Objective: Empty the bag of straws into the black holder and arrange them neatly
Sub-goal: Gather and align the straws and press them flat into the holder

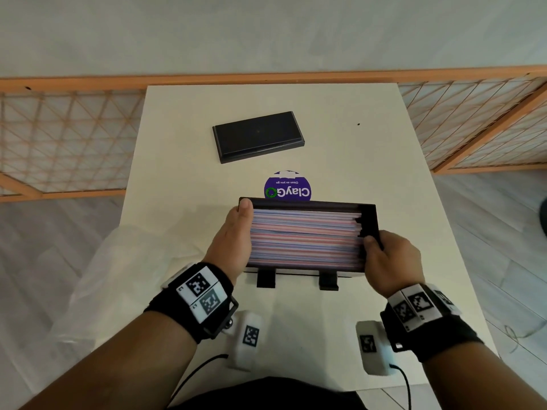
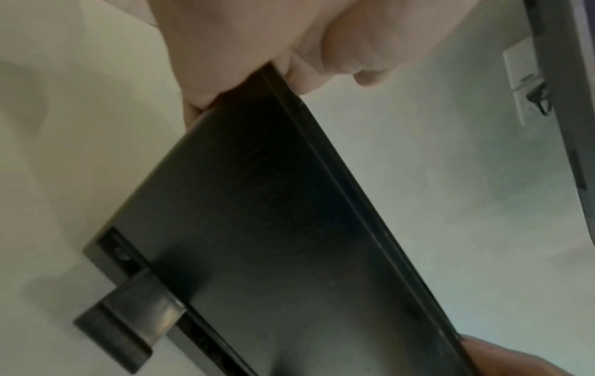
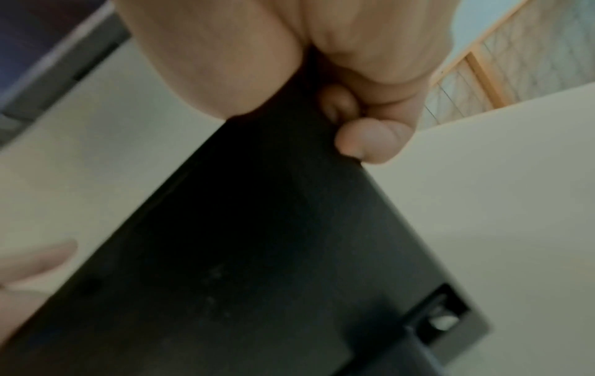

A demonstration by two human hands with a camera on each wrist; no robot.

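Head view: I see a white table (image 1: 370, 161) with the black holder (image 1: 370, 220) raised off it at about 6 o'clock from table centre, tilted toward me, its two feet hanging at the near edge. The straws (image 1: 305, 235), pink, blue and white, lie side by side inside and run left to right, with a dark gap at the holder's right end. My left hand (image 1: 233, 238) grips the left end, thumb over the far corner of the rim; my right hand (image 1: 390, 258) grips the right end, thumb on the rim. From the left wrist I see the holder's dark underside (image 2: 273, 229) and fingers (image 2: 225, 76) curled beneath it; the right wrist shows the same, its fingertips (image 3: 370, 142) pressed on the bottom (image 3: 257, 241). A black lid (image 1: 257, 136) lies flat at 12 o'clock, well apart from the holder. A purple round sticker (image 1: 288, 187) sits just behind the holder's far rim. A clear plastic bag (image 1: 124, 276) lies crumpled at 9 o'clock, draped over the table's left edge. Beyond the table stands a wooden lattice screen (image 1: 59, 137) against a pale wall, and the floor (image 1: 488, 232) is grey plank.
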